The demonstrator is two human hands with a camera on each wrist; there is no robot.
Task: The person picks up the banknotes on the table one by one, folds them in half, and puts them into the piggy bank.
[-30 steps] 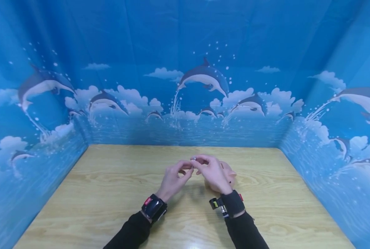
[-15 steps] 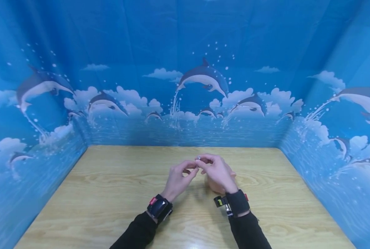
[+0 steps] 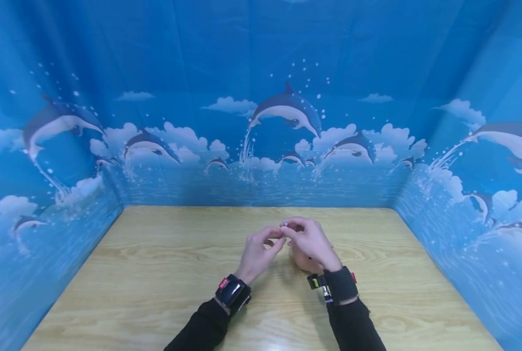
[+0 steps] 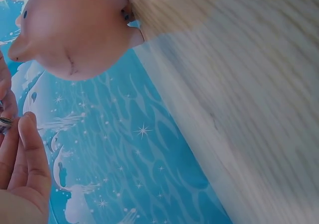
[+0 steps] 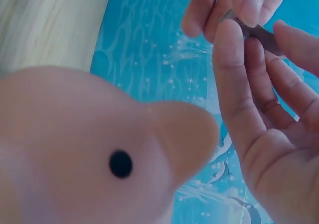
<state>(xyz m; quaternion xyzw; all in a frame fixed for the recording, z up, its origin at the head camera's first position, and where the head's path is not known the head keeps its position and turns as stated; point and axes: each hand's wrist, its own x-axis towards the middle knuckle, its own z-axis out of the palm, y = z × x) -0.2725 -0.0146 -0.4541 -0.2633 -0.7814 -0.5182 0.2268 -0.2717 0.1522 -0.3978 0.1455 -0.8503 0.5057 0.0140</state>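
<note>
In the head view my left hand (image 3: 258, 253) and right hand (image 3: 310, 240) meet at the fingertips above the table. Between them is a small, flat, silvery-grey coin (image 5: 264, 38), seen edge-on in the right wrist view; there may be more than one. My right thumb and fingers pinch it, while the left fingertips also grip its near end. The left wrist view catches just a striped metal edge of the coin (image 4: 5, 122) at the far left. A pink piggy bank (image 3: 304, 262) stands under and beside my right hand, partly covered by it. Its black eye and ear show large in the right wrist view.
The light wood table (image 3: 164, 273) bears the piggy bank. A blue curtain (image 3: 190, 122) printed with dolphins closes off the back and both sides. Black straps with small devices sit on both wrists.
Both hands have drifted a little to the right together, fingertips still meeting on the coin. The piggy bank stays in place, its covered part shifting as the right hand passes over it.
</note>
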